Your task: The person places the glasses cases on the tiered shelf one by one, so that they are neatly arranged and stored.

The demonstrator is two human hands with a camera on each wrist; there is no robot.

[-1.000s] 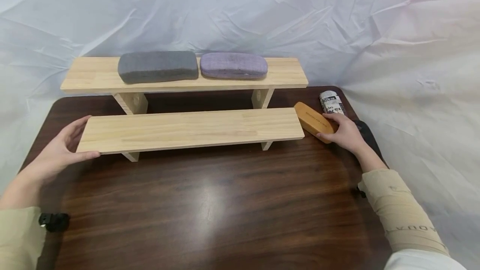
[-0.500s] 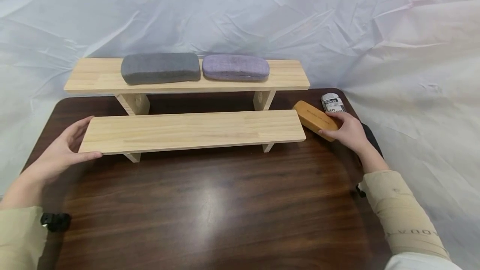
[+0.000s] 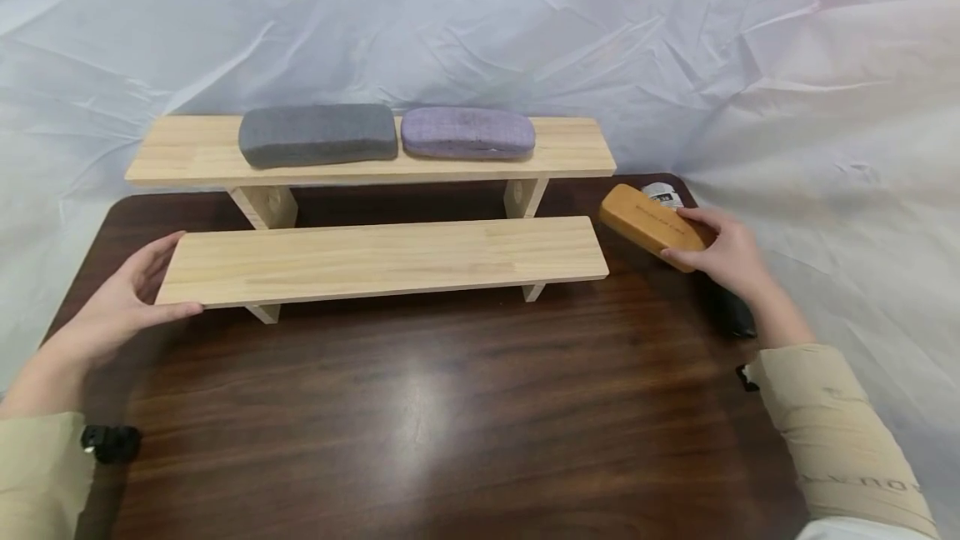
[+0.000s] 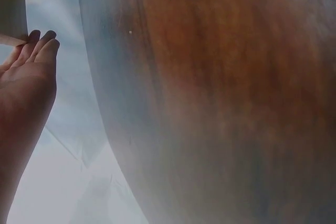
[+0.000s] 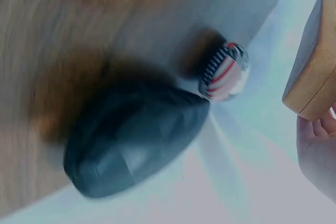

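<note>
My right hand holds a tan glasses case by its right end, thumb on the near side and fingers on the far side. In the right wrist view the tan case is raised above the table. My left hand grips the left end of the lower step of a pale two-level wooden shelf, thumb along its front edge, fingers at the back corner. On the upper step lie a grey glasses case and, to its right, a purple glasses case.
At the table's right edge lie a black case and a white print-patterned case, partly hidden behind the tan one in the head view. The dark wooden table spreads in front of the shelf. White sheeting hangs behind and beside it.
My right hand has lifted the tan glasses case off the table and moved it right, away from the shelf's end, uncovering more of the black case. My left hand stays on the shelf.
</note>
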